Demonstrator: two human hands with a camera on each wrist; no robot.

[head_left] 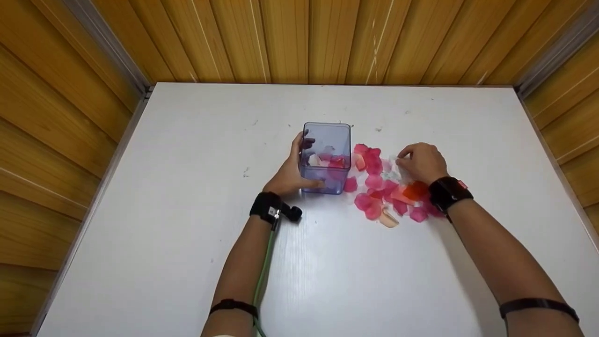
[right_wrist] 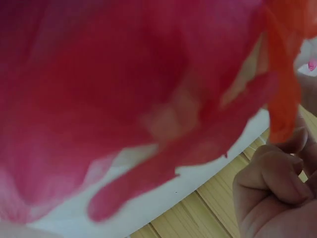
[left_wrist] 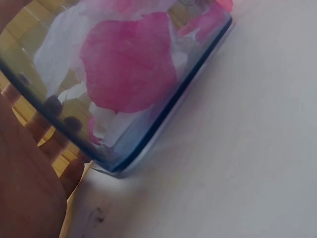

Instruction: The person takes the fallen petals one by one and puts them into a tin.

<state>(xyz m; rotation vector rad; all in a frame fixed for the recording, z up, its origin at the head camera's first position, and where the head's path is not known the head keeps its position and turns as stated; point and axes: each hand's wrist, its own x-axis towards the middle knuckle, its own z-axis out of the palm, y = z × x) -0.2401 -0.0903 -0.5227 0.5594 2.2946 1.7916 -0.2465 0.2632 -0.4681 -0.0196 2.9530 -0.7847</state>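
Gripping the clear bluish container [head_left: 327,135] from its left side, the left hand [head_left: 288,174] has its thumb across the near wall and its fingers round the far part, and from my end I see the mouth facing up. Inside lie pink, red and white petals [left_wrist: 131,64], which I see through the wall in the left wrist view. Just right of the container, loose petals [head_left: 374,181] in pink, red, peach and white are scattered over the white table [head_left: 164,196], some overlapping. The right hand [head_left: 425,163] is over the far right part of that scatter, its fingers curled, thumb and index close together by some whitish petals; I cannot tell if it has hold of 1 (the right wrist view gives me mostly blurred pink). An orange petal [head_left: 416,191] lies near that wrist, beside its black band [head_left: 448,193]
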